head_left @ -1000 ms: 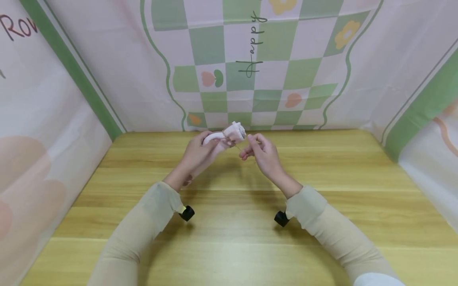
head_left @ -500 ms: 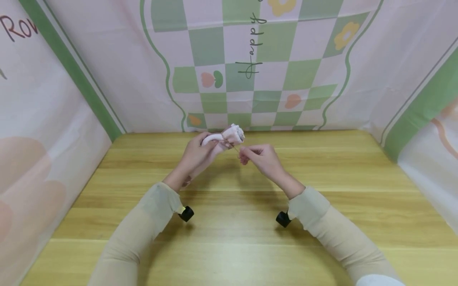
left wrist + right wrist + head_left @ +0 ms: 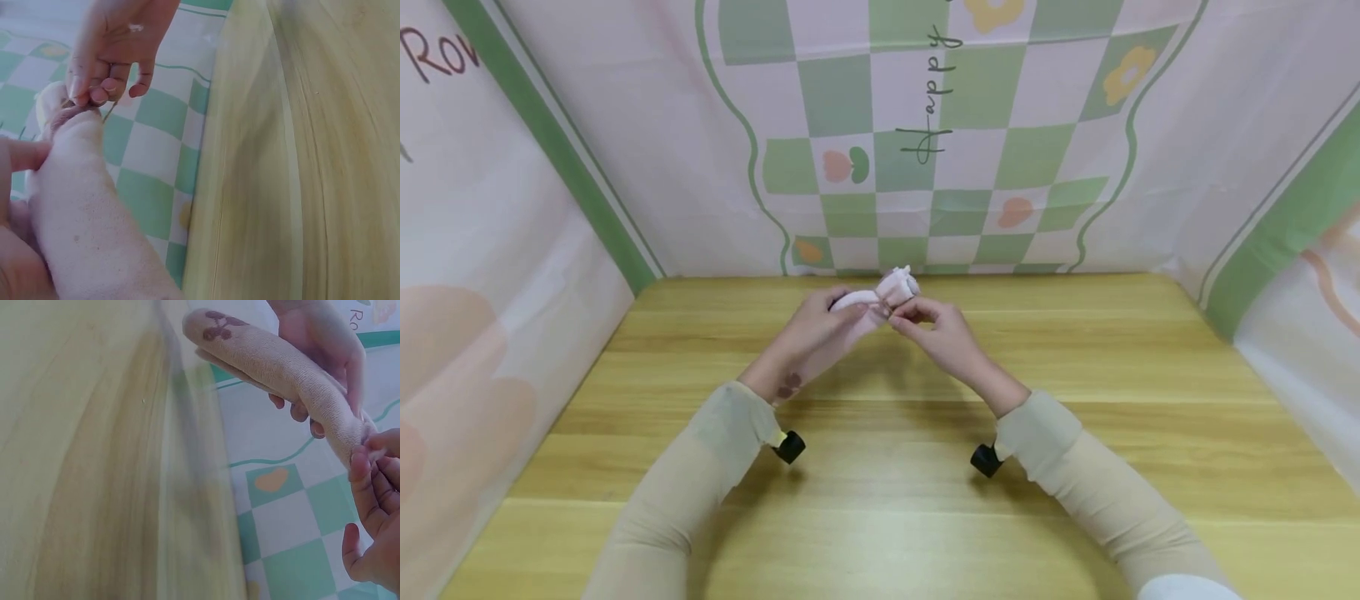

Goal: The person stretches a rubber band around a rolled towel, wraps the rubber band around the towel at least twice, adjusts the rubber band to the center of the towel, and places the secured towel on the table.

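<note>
A rolled pale pink towel (image 3: pixel 852 335) is held up over the table, bent near its far end and gathered there into a short bunch. The left hand (image 3: pixel 805 329) grips its body, thumb on top; in the right wrist view its fingers (image 3: pixel 299 412) show beneath the towel. Dark cherry-like marks lie at the towel's near end. At the gathered neck, the right hand (image 3: pixel 946 337) pinches with thumb and fingertips. A thin tan cord (image 3: pixel 109 112) hangs by those fingers in the left wrist view; how it runs round the neck is hidden.
The wooden table (image 3: pixel 880 500) spreads beneath both arms. A printed cloth backdrop (image 3: pixel 970 158) with green checks rises behind its far edge, and cloth walls stand at both sides. Small black cameras (image 3: pixel 790 447) sit at both wrists.
The right hand was apart from the towel's tip, then drew the cord out taut below it, and now is back in against the neck. The left hand has kept its grip.
</note>
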`<action>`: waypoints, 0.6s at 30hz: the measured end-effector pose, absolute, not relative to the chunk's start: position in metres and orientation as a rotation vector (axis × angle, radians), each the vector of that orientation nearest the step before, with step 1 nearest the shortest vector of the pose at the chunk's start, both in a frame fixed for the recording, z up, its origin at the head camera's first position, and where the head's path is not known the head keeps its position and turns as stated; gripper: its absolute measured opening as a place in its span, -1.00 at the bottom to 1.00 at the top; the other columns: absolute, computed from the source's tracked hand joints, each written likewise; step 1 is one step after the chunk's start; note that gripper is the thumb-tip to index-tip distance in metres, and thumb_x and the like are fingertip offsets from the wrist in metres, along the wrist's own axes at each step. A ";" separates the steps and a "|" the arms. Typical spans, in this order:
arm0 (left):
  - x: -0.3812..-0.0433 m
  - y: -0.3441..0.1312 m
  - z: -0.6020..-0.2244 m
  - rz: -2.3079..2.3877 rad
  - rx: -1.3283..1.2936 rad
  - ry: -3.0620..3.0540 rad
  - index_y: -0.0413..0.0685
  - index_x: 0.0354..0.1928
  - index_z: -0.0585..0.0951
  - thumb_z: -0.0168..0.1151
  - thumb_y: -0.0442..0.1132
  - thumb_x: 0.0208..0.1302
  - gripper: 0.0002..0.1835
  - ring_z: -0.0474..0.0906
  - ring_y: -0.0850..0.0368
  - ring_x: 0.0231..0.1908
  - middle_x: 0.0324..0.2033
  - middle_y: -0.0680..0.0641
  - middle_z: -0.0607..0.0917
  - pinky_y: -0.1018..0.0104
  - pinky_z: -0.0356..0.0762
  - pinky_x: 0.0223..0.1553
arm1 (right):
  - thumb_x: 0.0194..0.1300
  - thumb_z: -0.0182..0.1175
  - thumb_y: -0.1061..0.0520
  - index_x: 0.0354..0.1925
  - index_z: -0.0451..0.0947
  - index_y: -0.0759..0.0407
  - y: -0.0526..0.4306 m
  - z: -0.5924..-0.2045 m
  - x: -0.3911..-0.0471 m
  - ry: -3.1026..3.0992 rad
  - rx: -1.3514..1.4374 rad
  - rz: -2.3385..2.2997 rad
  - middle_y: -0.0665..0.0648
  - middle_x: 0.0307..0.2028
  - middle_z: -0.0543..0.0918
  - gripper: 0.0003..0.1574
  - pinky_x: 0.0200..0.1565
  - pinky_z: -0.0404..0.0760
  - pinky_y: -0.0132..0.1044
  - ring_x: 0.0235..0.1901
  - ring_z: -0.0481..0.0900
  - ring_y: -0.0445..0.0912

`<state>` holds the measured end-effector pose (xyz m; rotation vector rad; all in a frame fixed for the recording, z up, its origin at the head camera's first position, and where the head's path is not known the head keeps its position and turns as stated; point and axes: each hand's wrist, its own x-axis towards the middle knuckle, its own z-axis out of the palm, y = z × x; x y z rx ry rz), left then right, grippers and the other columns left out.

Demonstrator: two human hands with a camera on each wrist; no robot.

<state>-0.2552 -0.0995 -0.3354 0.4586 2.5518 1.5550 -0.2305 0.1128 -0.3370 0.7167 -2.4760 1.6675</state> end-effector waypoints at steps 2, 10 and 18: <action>-0.256 -0.100 -0.336 1.524 0.468 2.515 -0.02 0.10 0.52 0.13 0.12 0.25 -0.51 0.52 0.08 -0.15 -0.12 -0.02 0.61 0.17 0.44 -0.06 | 0.28 0.16 0.23 -0.27 0.57 0.39 0.111 -0.330 -0.225 -2.478 0.728 1.670 0.26 -0.30 0.64 -0.82 -0.23 0.48 -0.18 -0.24 0.53 0.02; -0.254 -0.098 -0.334 1.440 0.490 2.487 -0.07 0.14 0.48 0.01 0.26 0.25 -0.37 0.54 0.05 -0.20 -0.15 -0.06 0.61 0.17 0.49 -0.13 | 0.29 0.15 0.24 -0.29 0.57 0.36 0.111 -0.332 -0.225 -2.478 0.807 1.671 0.20 -0.32 0.64 -0.85 -0.16 0.47 -0.10 -0.22 0.52 0.00; -0.251 -0.092 -0.332 1.491 0.418 2.569 -0.08 0.18 0.46 -0.02 0.23 0.29 -0.38 0.53 0.07 -0.18 -0.12 -0.07 0.60 0.17 0.49 -0.13 | 0.31 0.16 0.09 -0.28 0.53 0.20 0.116 -0.346 -0.237 -2.441 0.798 1.702 0.08 -0.30 0.63 -0.82 0.04 0.35 -0.04 -0.13 0.51 -0.07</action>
